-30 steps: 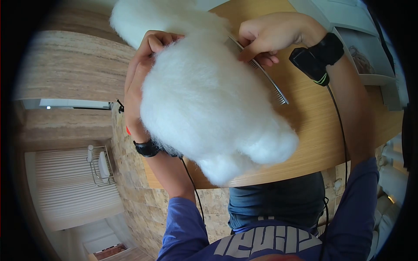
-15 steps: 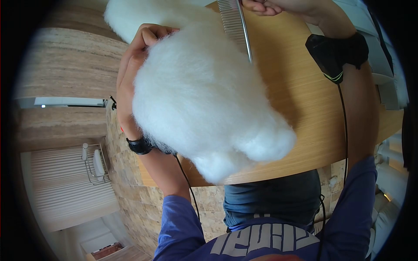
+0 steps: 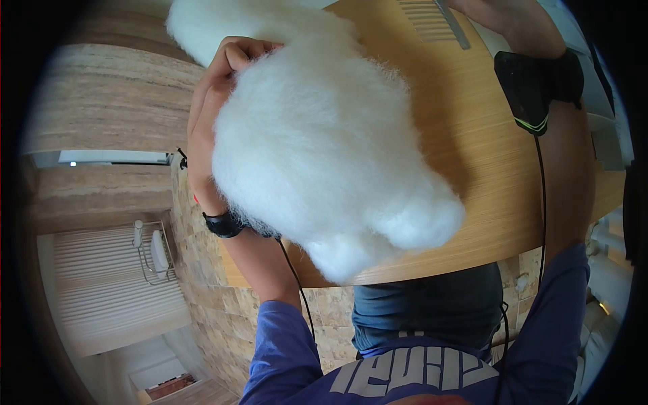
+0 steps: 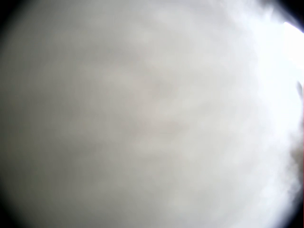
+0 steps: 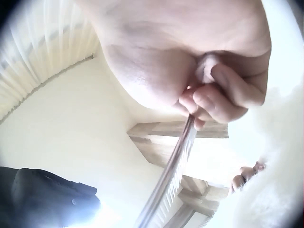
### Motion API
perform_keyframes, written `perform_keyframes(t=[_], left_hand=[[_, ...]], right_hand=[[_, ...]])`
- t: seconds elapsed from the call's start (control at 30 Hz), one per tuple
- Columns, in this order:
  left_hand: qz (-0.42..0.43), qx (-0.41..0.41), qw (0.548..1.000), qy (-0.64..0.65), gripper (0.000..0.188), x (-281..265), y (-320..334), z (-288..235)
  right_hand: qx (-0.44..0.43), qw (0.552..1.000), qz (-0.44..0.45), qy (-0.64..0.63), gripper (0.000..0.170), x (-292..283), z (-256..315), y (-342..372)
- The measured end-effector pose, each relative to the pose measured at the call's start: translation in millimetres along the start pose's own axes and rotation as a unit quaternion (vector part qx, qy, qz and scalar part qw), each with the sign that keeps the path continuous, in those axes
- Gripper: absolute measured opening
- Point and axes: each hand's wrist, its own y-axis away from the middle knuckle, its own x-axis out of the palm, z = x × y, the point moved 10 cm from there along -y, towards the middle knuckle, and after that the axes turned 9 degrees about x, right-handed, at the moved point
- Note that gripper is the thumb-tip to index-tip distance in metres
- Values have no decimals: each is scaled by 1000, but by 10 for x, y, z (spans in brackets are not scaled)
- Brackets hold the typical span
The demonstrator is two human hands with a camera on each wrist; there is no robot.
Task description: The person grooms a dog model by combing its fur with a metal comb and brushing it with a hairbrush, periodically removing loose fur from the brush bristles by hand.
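Note:
A fluffy white plush figure [image 3: 317,142] with two stubby rounded ends rests on the wooden table. My left hand [image 3: 212,104] reaches round its left side and grips the fluff with bent fingers; the fingertips are buried in it. White fluff [image 4: 152,114] fills the left wrist view. At the top of the head view, my right hand [image 3: 496,12] is partly cut off by the frame. It holds a metal comb [image 3: 435,23] over the table, apart from the plush. In the right wrist view, curled fingers pinch the comb [image 5: 168,173] at its end.
The wooden table [image 3: 493,169] curves toward my body at its front edge. Black cables [image 3: 543,196] run down from both wrist straps. A pale open box or shelf [image 3: 607,145] stands at the right. Another white fluffy part [image 3: 202,30] extends to the upper left.
My right hand has drawn the comb off the plush, up and to the right. The left hand keeps its hold in nearly the same place.

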Motion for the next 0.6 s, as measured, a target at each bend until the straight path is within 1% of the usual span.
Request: perform_keyframes(t=[0.07,0.1,0.13,0.17,0.2,0.27,0.3,0.37,0.43,0.5,0.53,0.57,0.6], left_hand=[[4,9,1000,-19,9,-2,-9,-2],[5,9,1000,-20,9,2,-10,-10],[-2,-4,1000,7,10,-1,-6,2],[-9,-17,999,32,11,-7,-2,19],[-9,-17,999,32,11,-20,-9,22],[18,-11,1000,15,13,-7,-27,13],[18,-11,1000,14,13,2,-20,3],[3,-25,1000,14,13,30,-1,-12],[7,-16,1000,6,13,26,-9,-14],[13,-7,1000,-1,14,-1,-28,17],[24,4,1000,8,14,-22,-45,33],[35,16,999,17,14,1,-61,9],[35,16,999,17,14,22,-49,3]], right_hand=[[37,997,71,20,30,253,37,167],[37,997,71,19,30,250,13,138],[79,982,157,72,31,417,-142,125],[120,955,241,124,33,587,-291,173],[119,955,241,123,33,609,-306,178],[169,907,301,242,40,764,-514,304],[158,901,331,232,42,778,-683,234],[172,895,328,249,39,733,-834,169],[186,889,323,266,37,704,-910,136],[214,857,279,376,34,573,-1023,88],[214,858,278,376,34,552,-1016,115],[135,853,205,460,34,452,-834,79],[54,833,128,536,35,387,-611,73]])
